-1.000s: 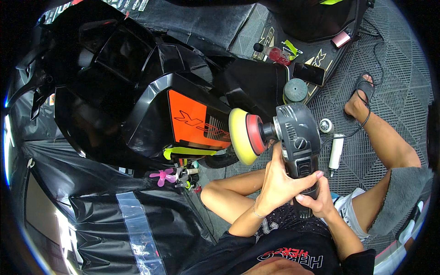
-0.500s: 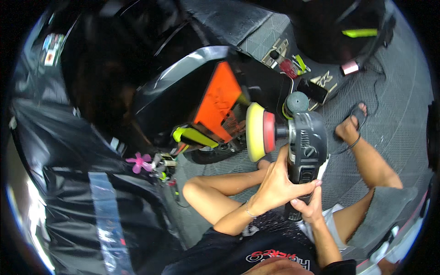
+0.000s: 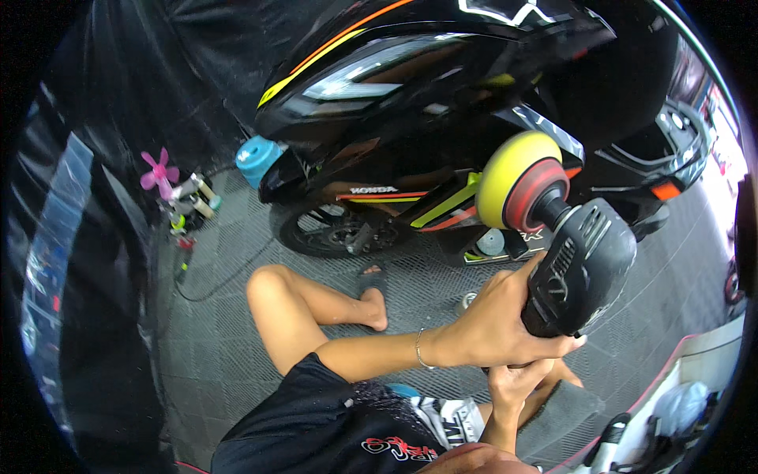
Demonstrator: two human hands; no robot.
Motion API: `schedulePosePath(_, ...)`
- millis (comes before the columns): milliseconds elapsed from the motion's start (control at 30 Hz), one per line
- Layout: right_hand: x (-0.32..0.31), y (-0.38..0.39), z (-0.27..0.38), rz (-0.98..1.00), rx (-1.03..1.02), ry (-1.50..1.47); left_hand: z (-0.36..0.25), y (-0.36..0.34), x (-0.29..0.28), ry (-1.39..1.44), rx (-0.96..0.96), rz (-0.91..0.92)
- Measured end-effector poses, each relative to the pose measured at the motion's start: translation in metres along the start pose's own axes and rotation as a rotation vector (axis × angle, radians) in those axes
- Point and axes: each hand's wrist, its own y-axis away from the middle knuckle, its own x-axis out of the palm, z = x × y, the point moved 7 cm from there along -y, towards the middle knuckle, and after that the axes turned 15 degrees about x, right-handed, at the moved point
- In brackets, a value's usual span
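I hold a dark grey polishing machine (image 3: 580,265) with both hands. Its yellow foam pad (image 3: 512,178) with a red backing faces the side of a black motorcycle (image 3: 442,103) with orange and yellow stripes. My left hand (image 3: 493,324) wraps the machine's body from the left. My right hand (image 3: 517,387) grips the handle below, partly hidden under the left one. The pad sits close to the lower fairing; contact cannot be made out. My bent left leg (image 3: 300,304) rests on the floor in front of the front wheel (image 3: 332,229).
A pink toy windmill with small bottles (image 3: 178,197) stands at the left. A blue cap-like object (image 3: 257,158) lies near the wheel. A cable (image 3: 213,276) runs over the grey grid floor (image 3: 213,347). Black plastic sheeting (image 3: 71,237) covers the left. Bottles and cloths (image 3: 663,419) sit lower right.
The view has swung strongly, so the motorcycle now fills the top. The polisher moved right and higher with its pad tilted up-left. Both hands keep their grip.
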Motion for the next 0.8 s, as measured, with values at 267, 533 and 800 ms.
schedulePosePath(267, -0.001, -0.015, 0.097, 0.031, 0.012, 0.501, -0.017, 0.012, -0.017, 0.527, 0.027, -0.287)
schedulePosePath(533, 0.057, 0.000, 0.120, 0.429, -0.215, 0.584, 0.002, 0.067, -0.058, 0.891, 0.147, -0.385)
schedulePosePath(800, 0.090, 0.013, 0.052, 0.757, 0.464, -0.256, 0.022, 0.104, -0.076, 0.810, -0.043, -0.363)
